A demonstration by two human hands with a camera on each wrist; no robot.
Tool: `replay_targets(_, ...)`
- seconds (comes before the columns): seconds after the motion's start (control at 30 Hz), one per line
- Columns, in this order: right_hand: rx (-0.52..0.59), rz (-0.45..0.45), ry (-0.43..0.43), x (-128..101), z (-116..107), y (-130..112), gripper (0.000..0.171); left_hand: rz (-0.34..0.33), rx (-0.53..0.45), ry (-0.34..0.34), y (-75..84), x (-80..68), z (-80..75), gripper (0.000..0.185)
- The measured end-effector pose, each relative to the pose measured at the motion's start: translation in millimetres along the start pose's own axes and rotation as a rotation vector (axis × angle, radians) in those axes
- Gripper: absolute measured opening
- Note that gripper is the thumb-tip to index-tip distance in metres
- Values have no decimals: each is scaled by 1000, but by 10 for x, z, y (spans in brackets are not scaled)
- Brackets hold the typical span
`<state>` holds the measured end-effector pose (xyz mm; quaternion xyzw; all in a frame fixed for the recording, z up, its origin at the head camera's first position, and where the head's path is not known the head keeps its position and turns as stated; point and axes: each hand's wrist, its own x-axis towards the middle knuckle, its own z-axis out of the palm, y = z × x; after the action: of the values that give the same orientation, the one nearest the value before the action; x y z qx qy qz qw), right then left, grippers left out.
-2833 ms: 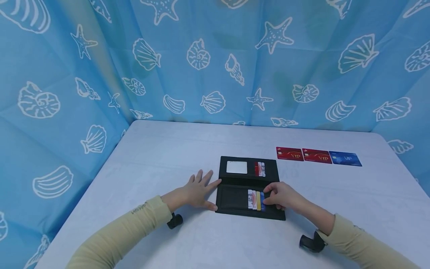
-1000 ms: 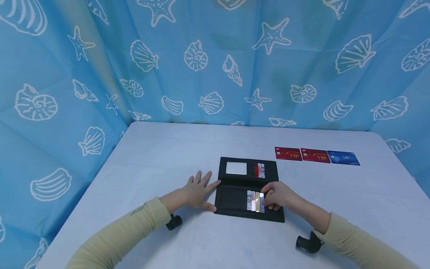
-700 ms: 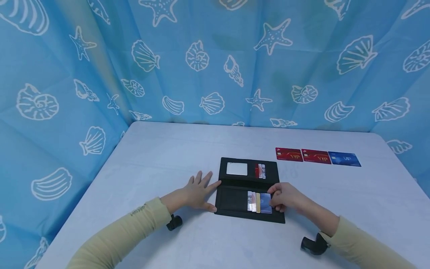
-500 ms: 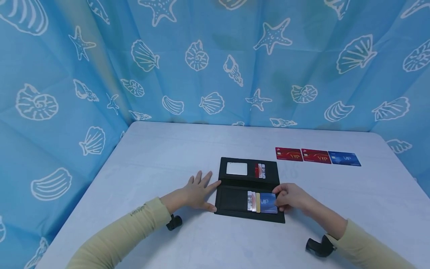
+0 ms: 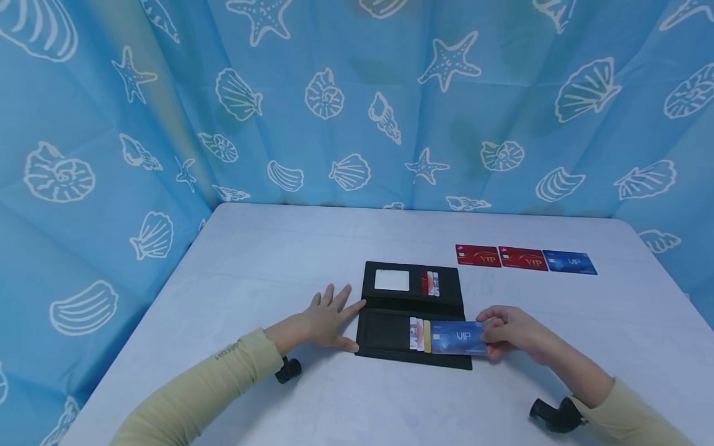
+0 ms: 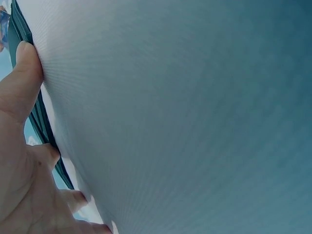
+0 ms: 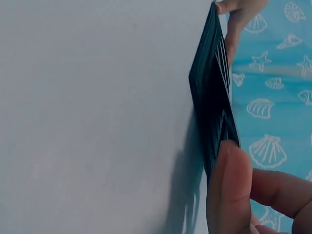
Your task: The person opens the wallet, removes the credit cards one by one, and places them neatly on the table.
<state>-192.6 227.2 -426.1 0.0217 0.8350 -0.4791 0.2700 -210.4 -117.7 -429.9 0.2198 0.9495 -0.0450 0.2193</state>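
Seashell-print blue curtains enclose a pale bench (image 5: 279, 260), where in the lower centre of the frame a left hand (image 5: 323, 319) lies spread flat against a black wallet's (image 5: 390, 331) edge, apparently to steady it. The right hand (image 5: 510, 331) pinches a blue card (image 5: 457, 337) reading "VIP", half out of its slot. Farther back, at right, lie two red cards (image 5: 501, 256) and one blue "VIP" card (image 5: 569, 262), side by side.

Left hand (image 5: 326, 319) flat, fingers spread; right hand (image 5: 510, 331) pinching.
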Motion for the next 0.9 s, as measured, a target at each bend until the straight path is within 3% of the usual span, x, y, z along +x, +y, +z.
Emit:
replay_targets(0.5, 60, -44, -13, -120, -367, 151, 46, 6, -8, 2, -4, -18, -20, 90)
replay_targets(0.9, 32, -64, 63, 85, -651, 217, 49, 21, -45, 0, -1, -42, -40, 90)
